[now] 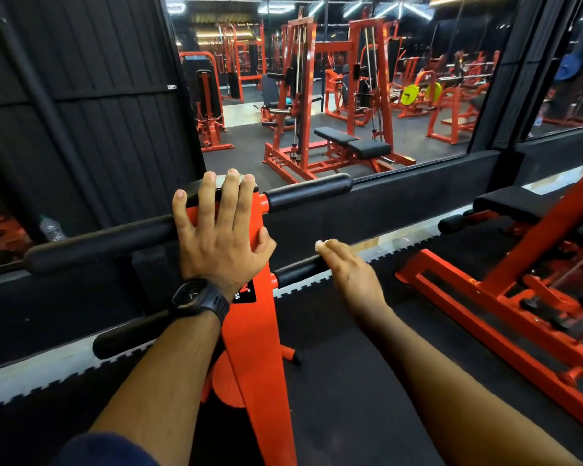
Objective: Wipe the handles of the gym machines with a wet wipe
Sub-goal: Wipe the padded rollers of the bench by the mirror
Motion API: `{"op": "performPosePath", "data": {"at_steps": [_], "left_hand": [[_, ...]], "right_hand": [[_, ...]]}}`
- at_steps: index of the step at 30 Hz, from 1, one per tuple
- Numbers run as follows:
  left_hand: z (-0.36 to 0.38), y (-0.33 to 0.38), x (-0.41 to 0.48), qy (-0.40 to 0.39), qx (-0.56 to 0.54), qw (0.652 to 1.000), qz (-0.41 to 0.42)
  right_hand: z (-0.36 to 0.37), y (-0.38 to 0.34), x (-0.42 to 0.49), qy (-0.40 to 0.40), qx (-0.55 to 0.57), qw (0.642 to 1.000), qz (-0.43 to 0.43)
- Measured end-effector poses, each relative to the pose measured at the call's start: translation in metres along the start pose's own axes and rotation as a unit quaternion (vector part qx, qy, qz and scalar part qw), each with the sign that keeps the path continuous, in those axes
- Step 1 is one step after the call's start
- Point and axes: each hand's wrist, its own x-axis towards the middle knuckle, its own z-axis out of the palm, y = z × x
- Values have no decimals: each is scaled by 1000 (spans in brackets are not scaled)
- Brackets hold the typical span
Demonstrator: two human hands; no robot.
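Orange machine post (249, 331), left hand (221, 230) flat with straight fingers over its top end; right hand (354, 274) curled, seemingly clasping a white wet wipe (319, 244) round the lower right black foam handle (297, 272).

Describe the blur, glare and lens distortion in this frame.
Head view: the right hand pinching the white wet wipe looks slightly motion-blurred, while the left hand on the orange steel upright is sharp. Ceiling strip lights flare white at the top of the large glass pane, and the wide lens bows its edges.
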Motion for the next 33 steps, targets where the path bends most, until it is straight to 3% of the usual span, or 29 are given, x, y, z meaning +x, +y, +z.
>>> {"op": "performPosePath", "data": {"at_steps": [2,6,10,13,15,19,22,28,29,33], "left_hand": [[0,0,0,-1,2,1000,-3],[0,-1,0,-6,0,1000,2],[-1,1,1,-3,0,1000,-1],[-1,0,0,-9,-10,1000,0],[-1,-1,0,-10,-11,1000,-1],[-1,0,1,-8,-12,1000,-4],[-1,0,0,-14,-16,1000,-2],[-1,-2,0,-11,-19,1000,-3],[-1,-2,0,-10,-19,1000,-4],[-1,0,0,-4,-21,1000,-1]], "right_hand": [[-3,-10,1,39,6,999,33],[10,-47,-6,43,-25,988,-143],[8,-49,-2,72,47,995,-52],[13,-72,-9,36,38,988,-145],[12,-60,-9,48,51,994,-88],[17,-37,-14,100,43,984,140],[18,-59,-17,131,91,967,197],[19,-57,-2,229,136,905,332],[16,-54,3,240,164,881,373],[18,-61,9,295,225,828,419]]}}
